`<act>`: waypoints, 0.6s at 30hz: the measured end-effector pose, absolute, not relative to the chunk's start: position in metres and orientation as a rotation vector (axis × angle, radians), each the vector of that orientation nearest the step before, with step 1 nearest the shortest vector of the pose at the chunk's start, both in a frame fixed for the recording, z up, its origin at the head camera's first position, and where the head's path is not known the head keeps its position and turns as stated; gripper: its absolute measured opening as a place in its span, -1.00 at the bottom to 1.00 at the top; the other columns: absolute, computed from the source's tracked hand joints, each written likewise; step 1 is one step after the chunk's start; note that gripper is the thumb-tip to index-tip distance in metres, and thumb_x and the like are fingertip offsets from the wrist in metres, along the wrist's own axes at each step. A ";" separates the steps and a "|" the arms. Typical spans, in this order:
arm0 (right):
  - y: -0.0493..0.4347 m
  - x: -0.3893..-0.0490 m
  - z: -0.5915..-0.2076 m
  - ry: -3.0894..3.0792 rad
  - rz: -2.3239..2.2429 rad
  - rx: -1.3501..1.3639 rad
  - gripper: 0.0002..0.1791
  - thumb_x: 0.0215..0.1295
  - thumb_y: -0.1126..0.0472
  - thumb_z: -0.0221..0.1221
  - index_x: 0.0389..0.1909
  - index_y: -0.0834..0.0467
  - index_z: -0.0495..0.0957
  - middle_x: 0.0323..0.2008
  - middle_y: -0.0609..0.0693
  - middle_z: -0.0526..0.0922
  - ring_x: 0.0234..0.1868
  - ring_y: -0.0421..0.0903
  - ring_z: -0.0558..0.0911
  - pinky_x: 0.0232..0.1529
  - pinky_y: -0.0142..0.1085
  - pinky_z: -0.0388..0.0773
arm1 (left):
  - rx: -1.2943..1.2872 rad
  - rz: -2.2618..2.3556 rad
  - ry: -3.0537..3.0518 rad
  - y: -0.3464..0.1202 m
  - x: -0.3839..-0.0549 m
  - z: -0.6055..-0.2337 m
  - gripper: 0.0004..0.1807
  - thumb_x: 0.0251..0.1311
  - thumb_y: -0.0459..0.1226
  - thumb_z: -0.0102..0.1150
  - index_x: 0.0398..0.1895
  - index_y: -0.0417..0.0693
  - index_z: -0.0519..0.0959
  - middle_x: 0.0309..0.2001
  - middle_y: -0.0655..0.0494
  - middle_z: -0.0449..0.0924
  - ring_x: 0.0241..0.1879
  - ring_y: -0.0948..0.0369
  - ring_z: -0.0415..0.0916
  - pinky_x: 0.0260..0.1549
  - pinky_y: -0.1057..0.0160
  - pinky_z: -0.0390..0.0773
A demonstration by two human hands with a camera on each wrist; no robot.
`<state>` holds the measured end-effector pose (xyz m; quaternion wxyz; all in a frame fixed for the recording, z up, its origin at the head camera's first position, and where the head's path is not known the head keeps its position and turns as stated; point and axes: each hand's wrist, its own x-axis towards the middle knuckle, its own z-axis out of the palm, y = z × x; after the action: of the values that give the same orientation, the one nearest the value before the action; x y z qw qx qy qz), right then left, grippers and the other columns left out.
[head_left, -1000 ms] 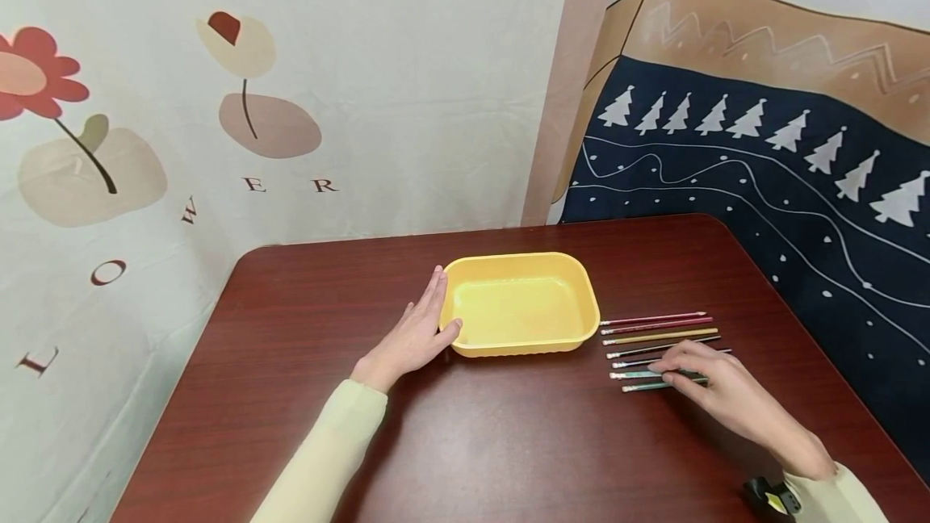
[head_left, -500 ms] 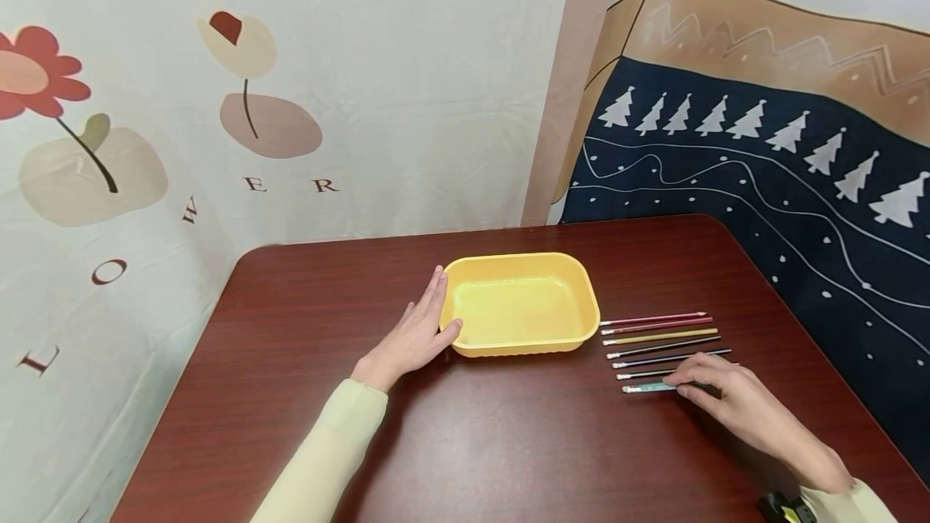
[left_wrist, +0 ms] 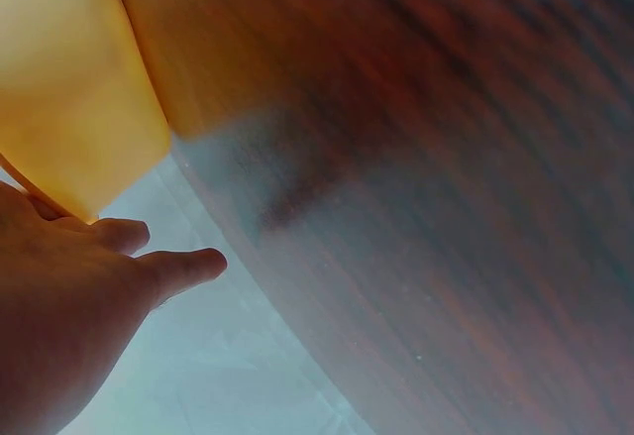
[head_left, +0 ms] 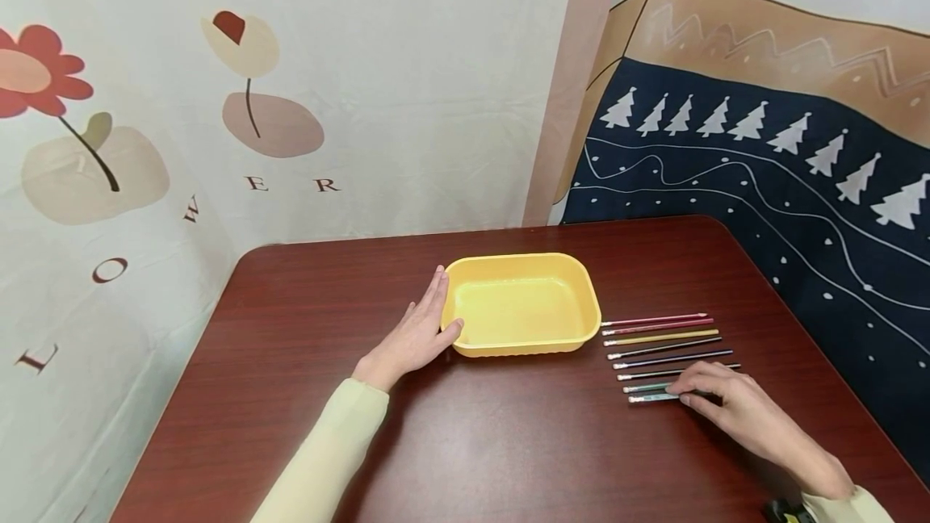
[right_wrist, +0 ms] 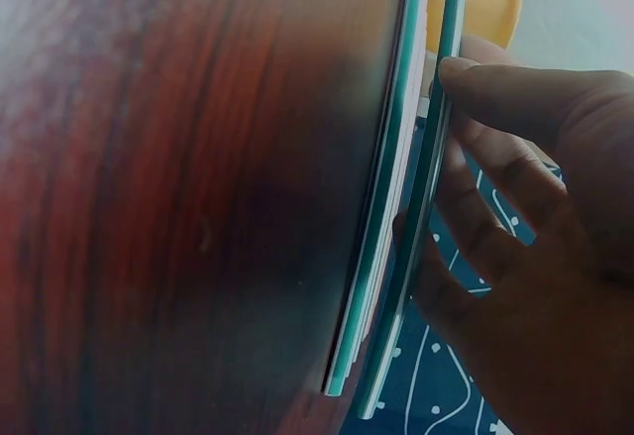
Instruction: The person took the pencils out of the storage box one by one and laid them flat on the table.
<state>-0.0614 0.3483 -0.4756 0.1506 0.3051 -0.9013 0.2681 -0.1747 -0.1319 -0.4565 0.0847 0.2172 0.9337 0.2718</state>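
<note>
My left hand [head_left: 410, 343] rests with extended fingers against the left side of a yellow plastic tray [head_left: 520, 348]. In the left wrist view, the tray's wall [left_wrist: 79, 78] is beside that hand. At the right, my right hand [head_left: 741, 406] pinches a light blue pencil [head_left: 654, 398] between thumb and fingers, at the front of a row of pencils. A green pencil [head_left: 645, 387] lies just behind it. The right wrist view has the held pencil [right_wrist: 426, 172] apart from the green one [right_wrist: 381, 207], under my thumb.
Several other pencils, among them a yellow one [head_left: 661, 337] and a dark red one [head_left: 654, 319], lie side by side right of the tray, eraser ends toward it. The brown wooden table [head_left: 465, 442] meets a printed cloth wall [head_left: 436, 103] at the back.
My right hand has moved toward the front edge with the light blue pencil, from over the row to its near side. The left hand and tray have stayed put.
</note>
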 end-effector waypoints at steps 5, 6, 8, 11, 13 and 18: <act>0.349 -0.061 -0.478 -2.605 0.769 0.888 -0.45 -0.13 0.58 0.49 -0.25 -0.12 0.77 -0.24 -0.31 0.65 -0.21 -0.33 0.59 -0.16 -0.66 0.40 | 0.653 0.813 2.777 -0.132 -0.175 -0.457 -0.07 0.57 0.07 -0.13 0.67 -0.13 -0.38 0.67 0.11 -0.60 0.63 0.06 -0.17 0.46 -0.35 -0.05; 0.350 -0.061 -0.478 -2.610 0.763 0.886 -0.46 -0.13 0.57 0.49 -0.25 -0.13 0.77 -0.24 -0.31 0.65 -0.21 -0.33 0.59 -0.17 -0.66 0.39 | 0.655 0.810 2.777 -0.132 -0.175 -0.457 -0.06 0.57 0.08 -0.14 0.67 -0.12 -0.39 0.67 0.12 -0.60 0.63 0.06 -0.17 0.46 -0.35 -0.05; 0.351 -0.060 -0.478 -2.620 0.746 0.881 -0.47 -0.12 0.56 0.49 -0.26 -0.14 0.77 -0.24 -0.31 0.66 -0.20 -0.32 0.59 -0.15 -0.66 0.38 | 0.658 0.810 2.776 -0.132 -0.175 -0.457 -0.06 0.56 0.09 -0.15 0.67 -0.12 -0.39 0.66 0.13 -0.61 0.63 0.07 -0.18 0.46 -0.35 -0.05; 0.351 -0.059 -0.479 -2.631 0.724 0.874 -0.47 -0.12 0.54 0.50 -0.26 -0.15 0.77 -0.23 -0.33 0.65 -0.19 -0.31 0.59 -0.14 -0.67 0.37 | 0.664 0.813 2.778 -0.132 -0.175 -0.457 -0.05 0.57 0.09 -0.14 0.67 -0.13 -0.40 0.67 0.09 -0.60 0.63 0.06 -0.19 0.45 -0.37 -0.05; 0.351 -0.059 -0.480 -2.633 0.718 0.873 -0.47 -0.11 0.54 0.50 -0.26 -0.16 0.77 -0.23 -0.34 0.65 -0.18 -0.31 0.59 -0.12 -0.67 0.36 | 0.662 0.813 2.778 -0.132 -0.175 -0.457 -0.06 0.57 0.09 -0.14 0.67 -0.12 -0.40 0.67 0.08 -0.59 0.64 0.06 -0.20 0.45 -0.37 -0.05; 0.351 -0.060 -0.481 -2.631 0.731 0.883 -0.46 -0.11 0.54 0.49 -0.25 -0.17 0.77 -0.23 -0.35 0.64 -0.16 -0.31 0.57 -0.09 -0.68 0.36 | 0.653 0.817 2.775 -0.132 -0.174 -0.456 -0.06 0.57 0.07 -0.12 0.67 -0.14 -0.38 0.68 0.02 -0.54 0.63 0.05 -0.19 0.45 -0.37 -0.04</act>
<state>-0.0596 0.3512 -0.4813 0.1355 0.3050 -0.9083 0.2523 -0.1743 -0.1322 -0.4556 0.0880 0.2193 0.9321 0.2746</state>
